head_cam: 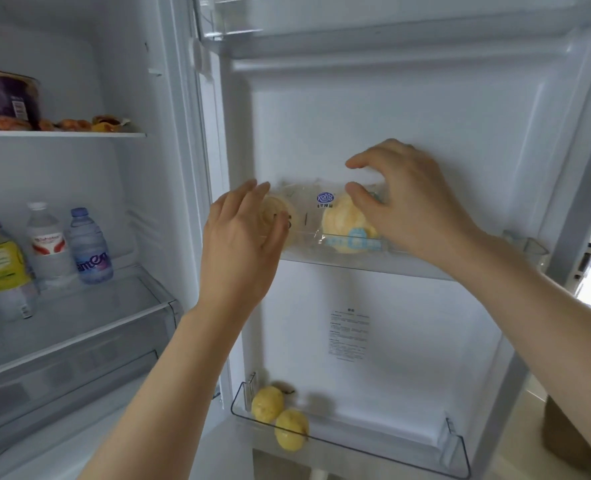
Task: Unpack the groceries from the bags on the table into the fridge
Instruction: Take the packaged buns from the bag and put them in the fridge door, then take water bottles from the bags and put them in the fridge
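both hands are at the middle door shelf (526, 244) of the open fridge. the left hand (244, 237) lies flat, fingers loosely spread, against the left end of a clear bread pack (325, 220) sitting in that shelf. the right hand (405, 206) curls loosely over its right end, thumb on the wrapper; grip unclear. two lemons (280, 419) lie in the bottom door shelf, bottles (69, 244) inside.

Door label (349, 336) print too small; purple can (5, 98) edge-cropped.
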Tool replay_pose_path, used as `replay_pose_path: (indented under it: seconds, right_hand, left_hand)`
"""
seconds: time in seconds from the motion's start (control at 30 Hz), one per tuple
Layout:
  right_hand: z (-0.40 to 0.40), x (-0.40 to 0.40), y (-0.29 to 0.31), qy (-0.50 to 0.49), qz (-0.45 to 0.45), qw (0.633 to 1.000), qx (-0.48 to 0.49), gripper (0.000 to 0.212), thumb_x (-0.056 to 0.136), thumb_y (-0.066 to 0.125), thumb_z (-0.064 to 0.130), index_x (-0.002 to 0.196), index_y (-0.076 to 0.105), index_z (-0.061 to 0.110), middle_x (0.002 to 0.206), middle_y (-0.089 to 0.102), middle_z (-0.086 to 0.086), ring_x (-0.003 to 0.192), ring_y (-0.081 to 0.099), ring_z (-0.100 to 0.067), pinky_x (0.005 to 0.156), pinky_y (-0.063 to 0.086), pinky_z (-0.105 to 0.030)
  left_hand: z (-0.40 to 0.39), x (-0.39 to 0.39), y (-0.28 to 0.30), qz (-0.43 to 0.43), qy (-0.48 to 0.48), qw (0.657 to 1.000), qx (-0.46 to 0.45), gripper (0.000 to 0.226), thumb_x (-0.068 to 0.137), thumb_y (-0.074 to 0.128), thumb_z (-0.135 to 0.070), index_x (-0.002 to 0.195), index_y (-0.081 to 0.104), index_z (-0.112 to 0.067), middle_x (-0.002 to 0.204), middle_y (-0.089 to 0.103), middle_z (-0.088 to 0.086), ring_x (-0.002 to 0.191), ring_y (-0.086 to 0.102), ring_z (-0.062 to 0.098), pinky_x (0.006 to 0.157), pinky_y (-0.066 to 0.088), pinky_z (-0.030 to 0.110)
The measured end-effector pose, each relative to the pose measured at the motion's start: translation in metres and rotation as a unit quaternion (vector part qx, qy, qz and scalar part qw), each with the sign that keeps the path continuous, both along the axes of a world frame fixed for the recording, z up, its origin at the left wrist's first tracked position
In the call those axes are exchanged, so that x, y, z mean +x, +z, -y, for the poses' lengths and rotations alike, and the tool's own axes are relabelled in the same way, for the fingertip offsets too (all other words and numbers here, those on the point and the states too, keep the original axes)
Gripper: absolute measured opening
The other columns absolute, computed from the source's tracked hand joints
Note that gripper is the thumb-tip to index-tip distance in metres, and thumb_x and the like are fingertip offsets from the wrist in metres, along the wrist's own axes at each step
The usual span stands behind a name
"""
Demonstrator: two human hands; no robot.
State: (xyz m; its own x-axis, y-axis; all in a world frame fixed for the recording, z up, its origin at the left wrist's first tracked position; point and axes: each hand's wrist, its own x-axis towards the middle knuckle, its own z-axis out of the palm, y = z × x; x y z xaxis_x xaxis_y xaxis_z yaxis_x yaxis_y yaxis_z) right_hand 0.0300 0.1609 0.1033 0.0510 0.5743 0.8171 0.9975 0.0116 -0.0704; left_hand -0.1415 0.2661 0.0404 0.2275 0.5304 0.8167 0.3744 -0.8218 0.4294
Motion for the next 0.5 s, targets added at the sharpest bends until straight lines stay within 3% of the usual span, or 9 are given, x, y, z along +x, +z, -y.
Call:
replay_pose_path:
  seconds: [0.1,0.23,0.5]
  right_hand:
    - [0.009,-0.008,-0.005,0.009,-0.008,0.999,0.042,0.03,0.089,0.054,0.026,0.114,0.064,0.014,0.113,0.061,-0.003,0.106,0.057,-0.024,0.088,0.041,-0.027]
    - [0.029,-0.021,-0.021,0.055,0.0,0.996,0.071,0.025,0.088,0.055,0.019,0.109,0.065,0.009,0.112,0.059,-0.005,0.102,0.058,-0.025,0.085,0.045,-0.029]
    - [0.105,-0.011,-0.08,0.098,-0.023,0.994,0.035,0.026,0.09,0.056,0.013,0.114,0.063,0.005,0.108,0.059,-0.006,0.099,0.057,-0.023,0.087,0.043,-0.024]
  left_hand:
    - [0.013,-0.001,-0.011,0.015,-0.011,0.999,0.043,0.044,0.094,0.05,-0.029,0.133,0.055,-0.011,0.138,0.054,0.007,0.131,0.043,0.026,0.109,0.036,0.045]
    - [0.038,0.001,-0.021,0.019,-0.037,0.997,0.068,0.041,0.093,0.048,-0.027,0.129,0.058,-0.01,0.129,0.059,0.003,0.128,0.046,0.024,0.107,0.039,0.041]
    - [0.113,0.016,-0.056,0.047,-0.045,0.996,0.059,0.029,0.091,0.05,-0.014,0.116,0.063,-0.009,0.105,0.064,-0.003,0.108,0.049,0.013,0.091,0.036,0.011]
